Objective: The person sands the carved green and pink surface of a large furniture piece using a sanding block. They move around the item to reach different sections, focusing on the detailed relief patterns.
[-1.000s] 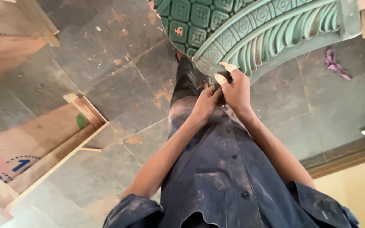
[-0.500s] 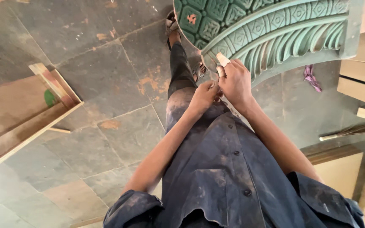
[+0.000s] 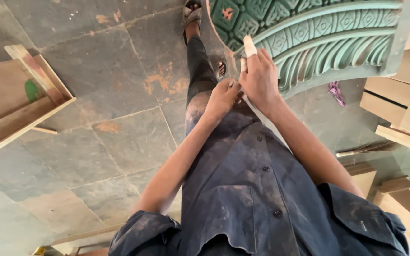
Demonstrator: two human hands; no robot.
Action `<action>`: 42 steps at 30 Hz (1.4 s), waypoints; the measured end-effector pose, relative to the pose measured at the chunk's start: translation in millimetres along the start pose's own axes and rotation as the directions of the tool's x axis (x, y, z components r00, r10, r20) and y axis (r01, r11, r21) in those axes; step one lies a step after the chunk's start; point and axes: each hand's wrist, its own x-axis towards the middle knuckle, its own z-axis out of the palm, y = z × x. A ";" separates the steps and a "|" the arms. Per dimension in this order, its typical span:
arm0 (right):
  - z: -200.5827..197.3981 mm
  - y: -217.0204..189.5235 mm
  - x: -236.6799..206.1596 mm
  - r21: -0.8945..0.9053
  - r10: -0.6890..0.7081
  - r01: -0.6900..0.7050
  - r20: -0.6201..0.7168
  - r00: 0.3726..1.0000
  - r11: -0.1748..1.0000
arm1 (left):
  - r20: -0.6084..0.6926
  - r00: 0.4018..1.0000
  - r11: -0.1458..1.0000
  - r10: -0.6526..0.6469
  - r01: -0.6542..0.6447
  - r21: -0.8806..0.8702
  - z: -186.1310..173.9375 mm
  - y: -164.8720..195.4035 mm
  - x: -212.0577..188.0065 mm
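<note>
Close beneath the camera, a dusty dark-blue buttoned work shirt (image 3: 262,189) fills the lower frame; both bare forearms run up from it toward the carved piece.

Right hand (image 3: 260,78): laid against the lower edge of the green-painted carved wooden panel with arched leaf and diamond bands (image 3: 319,38). Fingers (image 3: 250,47) extended along the carving; the topmost one is wrapped in pale tape or bandage. Whether they pinch anything small, cannot tell.

Left hand (image 3: 223,97): just beside the right, touching it at the thumb side, fingers curled narrow at the panel's edge. What, if anything, it holds is hidden.

Change against the earlier views: the camera has tipped forward and nearer, so the panel takes up more of the upper right. Both hands have stayed at the same lower rim of the carving, the right one reaching slightly further onto the relief. Judgement: work continues at one spot on the edge, not moved along.

Panel position: propped over the person's leg, upper right of view, no worktop under it.

Floor: grey stone slabs with orange-brown stains (image 3: 119,118). A sandalled foot (image 3: 191,12) shows at top. Open plywood box frame (image 3: 24,109) lies at left. Pale wooden blocks and boards (image 3: 399,114) are stacked at right, with a scrap of purple cloth (image 3: 336,92) on the floor near them.
</note>
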 end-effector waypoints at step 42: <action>-17.2 13.9 1.3 -0.047 0.025 -0.024 0.020 0.999 0.999 | -0.017 0.904 0.591 0.428 -0.265 0.762 15.5 51.1 -27.1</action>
